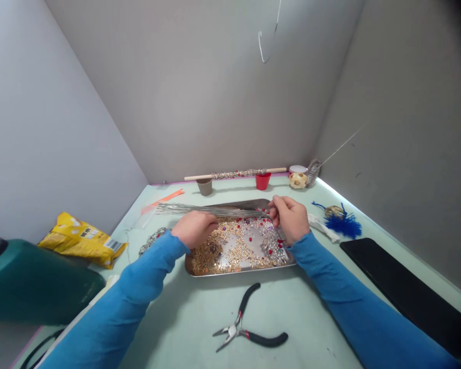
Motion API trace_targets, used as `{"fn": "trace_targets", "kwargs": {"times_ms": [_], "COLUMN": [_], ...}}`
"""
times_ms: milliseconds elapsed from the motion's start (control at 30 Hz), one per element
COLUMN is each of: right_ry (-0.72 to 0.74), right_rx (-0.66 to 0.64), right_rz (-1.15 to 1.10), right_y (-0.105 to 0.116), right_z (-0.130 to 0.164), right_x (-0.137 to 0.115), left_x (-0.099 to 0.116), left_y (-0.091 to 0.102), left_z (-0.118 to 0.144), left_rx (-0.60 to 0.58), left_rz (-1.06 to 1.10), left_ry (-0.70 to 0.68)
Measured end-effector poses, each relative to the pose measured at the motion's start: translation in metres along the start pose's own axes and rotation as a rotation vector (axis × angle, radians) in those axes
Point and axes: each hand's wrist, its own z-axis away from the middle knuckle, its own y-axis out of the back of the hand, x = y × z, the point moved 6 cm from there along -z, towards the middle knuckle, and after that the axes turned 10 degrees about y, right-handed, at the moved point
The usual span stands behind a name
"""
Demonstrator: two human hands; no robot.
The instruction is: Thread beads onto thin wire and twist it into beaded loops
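Observation:
My left hand [195,228] hovers over the left part of a metal tray [240,271], its fingers curled; whatever they hold is hidden. Above the tray's right end, my right hand [292,219] has thumb and fingers pinched together, and what is between them is too small to make out. A bundle of thin silver wires [184,208] stretches across the tray's back part, from beyond its left side to beside my right fingertips. Inside the tray lie gold beads [209,260], with silver, red and purple ones towards the right.
Pliers [234,328] with black handles lie spread in front of the tray. Behind it, a beaded wooden stick [238,174] rests across a grey cup [205,186] and a red cup [263,181]. A yellow packet [82,238] is left; a black slab [399,282] and blue tassel [343,225] lie right.

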Motion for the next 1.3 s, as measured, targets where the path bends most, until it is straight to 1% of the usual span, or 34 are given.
{"fn": "trace_targets", "kwargs": {"times_ms": [133,200,233,300,400,433,500,567,600,700,733,767,833,867,900,933,1000,1033,1067,1100,1200,1233,1267,1300], "right_ry": [0.001,0.001,-0.001,-0.005,-0.007,-0.007,-0.008,-0.011,-0.011,-0.011,-0.012,-0.013,-0.018,-0.019,-0.019,-0.018,-0.012,-0.008,-0.004,0.000,0.006,0.004,0.000,-0.006], "right_rx": [0.001,0.000,-0.003,-0.007,-0.008,-0.008,-0.007,-0.010,-0.012,-0.014,-0.013,-0.013,-0.015,-0.017,-0.018,-0.018,-0.017,-0.017,-0.017,-0.018,-0.030,-0.035,-0.040,-0.045], "right_rz": [0.005,0.008,0.008,0.005,-0.003,-0.005,-0.005,0.000,0.001,-0.003,-0.007,-0.011,-0.015,-0.015,-0.015,-0.014,-0.009,-0.007,-0.003,0.001,0.007,0.008,0.011,0.013], "right_y": [0.000,0.000,0.000,-0.001,-0.001,-0.001,-0.001,-0.001,-0.002,-0.002,-0.002,-0.002,-0.002,-0.002,-0.002,-0.002,-0.002,-0.002,-0.002,-0.002,-0.003,-0.003,-0.003,-0.003], "right_z": [0.000,0.000,0.000,0.000,-0.001,-0.001,-0.001,-0.001,-0.001,0.000,0.000,0.000,0.000,0.000,0.000,0.000,0.000,0.000,0.000,0.000,0.000,0.000,-0.001,-0.001], "right_x": [0.000,0.000,0.000,0.001,0.001,0.002,0.002,0.002,0.001,0.001,0.000,0.000,0.000,0.000,0.000,-0.001,-0.001,-0.001,0.000,0.000,0.001,0.001,0.002,0.002], "left_x": [-0.004,-0.008,-0.010,-0.009,0.000,0.003,0.005,0.003,0.001,-0.002,-0.003,-0.005,-0.007,-0.007,-0.006,-0.004,0.003,0.006,0.007,0.006,0.000,-0.001,0.001,0.003], "left_y": [0.002,0.002,0.000,-0.005,-0.016,-0.017,-0.014,-0.008,-0.007,-0.013,-0.013,-0.011,-0.003,0.000,0.001,-0.001,-0.010,-0.013,-0.015,-0.014,-0.004,-0.003,-0.004,-0.006], "left_z": [0.001,0.006,0.009,0.015,0.022,0.023,0.023,0.022,0.022,0.023,0.023,0.022,0.021,0.022,0.023,0.025,0.031,0.033,0.035,0.035,0.033,0.033,0.034,0.034], "left_rx": [0.092,0.111,0.096,0.022,-0.129,-0.149,-0.109,-0.047,-0.055,-0.174,-0.174,-0.145,-0.036,-0.003,-0.007,-0.049,-0.188,-0.236,-0.241,-0.208,-0.044,-0.033,-0.058,-0.107], "left_rz": [0.085,0.090,0.080,0.034,-0.072,-0.098,-0.116,-0.113,-0.120,-0.190,-0.219,-0.240,-0.251,-0.235,-0.206,-0.168,-0.095,-0.079,-0.081,-0.093,-0.082,-0.038,0.022,0.082], "left_ry": [0.026,0.046,0.053,0.045,-0.031,-0.057,-0.069,-0.041,-0.032,-0.058,-0.064,-0.063,-0.036,-0.022,-0.022,-0.039,-0.098,-0.118,-0.116,-0.096,-0.021,-0.026,-0.056,-0.101]}}
